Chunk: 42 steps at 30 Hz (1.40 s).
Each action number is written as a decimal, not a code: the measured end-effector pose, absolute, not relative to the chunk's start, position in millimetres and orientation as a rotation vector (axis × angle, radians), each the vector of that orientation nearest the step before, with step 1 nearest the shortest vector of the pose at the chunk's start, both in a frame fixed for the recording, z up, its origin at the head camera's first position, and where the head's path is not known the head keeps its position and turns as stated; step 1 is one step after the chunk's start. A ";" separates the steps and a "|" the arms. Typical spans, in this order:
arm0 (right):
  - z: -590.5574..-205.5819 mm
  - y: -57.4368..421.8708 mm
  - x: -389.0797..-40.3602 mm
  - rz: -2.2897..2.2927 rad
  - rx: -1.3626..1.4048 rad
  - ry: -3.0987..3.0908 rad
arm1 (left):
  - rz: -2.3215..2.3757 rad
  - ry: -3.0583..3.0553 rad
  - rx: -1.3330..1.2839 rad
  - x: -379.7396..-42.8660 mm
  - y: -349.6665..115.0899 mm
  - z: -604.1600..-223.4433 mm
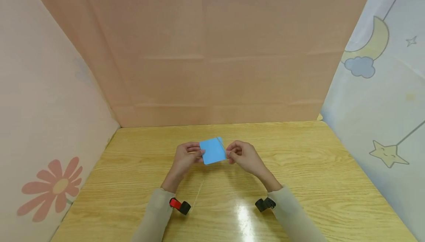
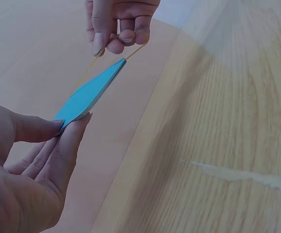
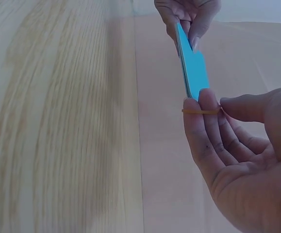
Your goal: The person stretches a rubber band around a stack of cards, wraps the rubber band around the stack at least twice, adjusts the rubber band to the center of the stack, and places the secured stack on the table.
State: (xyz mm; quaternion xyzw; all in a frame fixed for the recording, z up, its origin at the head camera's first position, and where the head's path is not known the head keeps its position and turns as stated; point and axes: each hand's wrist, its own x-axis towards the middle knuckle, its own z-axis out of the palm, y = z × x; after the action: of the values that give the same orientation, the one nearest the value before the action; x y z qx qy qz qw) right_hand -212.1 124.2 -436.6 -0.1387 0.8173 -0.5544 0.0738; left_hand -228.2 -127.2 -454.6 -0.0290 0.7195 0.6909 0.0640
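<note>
A thin stack of blue square cards [image 1: 211,151] is held up above the table by my left hand [image 1: 185,158], thumb on the near face and fingers behind. The layered edges show in the left wrist view. A tan rubber band [image 2: 136,51] loops about the stack's right end. My right hand [image 1: 246,157] pinches this band between thumb and fingers and stretches it away from the cards. In the right wrist view the band [image 3: 201,111] crosses over the fingertips, close to the end of the stack. How it runs behind the cards is hidden.
Under both hands lies a wood-grain table [image 1: 212,205], with a pale scratch or torn strip [image 2: 242,175] on its surface. A pinkish-tan sheet [image 1: 206,57] hangs at the back. Decorated side walls stand left and right. Each wrist carries a small strapped camera [image 1: 180,206].
</note>
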 end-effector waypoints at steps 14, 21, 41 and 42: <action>-440.4 126.2 -212.0 -1.642 -0.489 2.398 | 2.157 2.171 -0.136 -231.1 -134.0 -446.9; -446.8 119.4 -208.5 -1.639 -0.464 2.367 | 2.194 2.161 -0.131 -234.1 -135.9 -444.6; -461.1 112.4 -204.7 -1.604 -0.512 2.201 | 2.240 2.166 -0.117 -241.0 -147.4 -437.3; -461.2 112.3 -204.6 -1.608 -0.514 2.195 | 2.240 2.169 -0.114 -240.9 -147.6 -436.7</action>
State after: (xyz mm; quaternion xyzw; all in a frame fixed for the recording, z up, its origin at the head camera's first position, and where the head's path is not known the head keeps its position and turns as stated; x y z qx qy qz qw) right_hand -204.6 112.3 -461.2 -0.1823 0.7791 -0.5705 0.1852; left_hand -240.9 -147.6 -436.7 -0.0365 0.6951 0.7179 0.0109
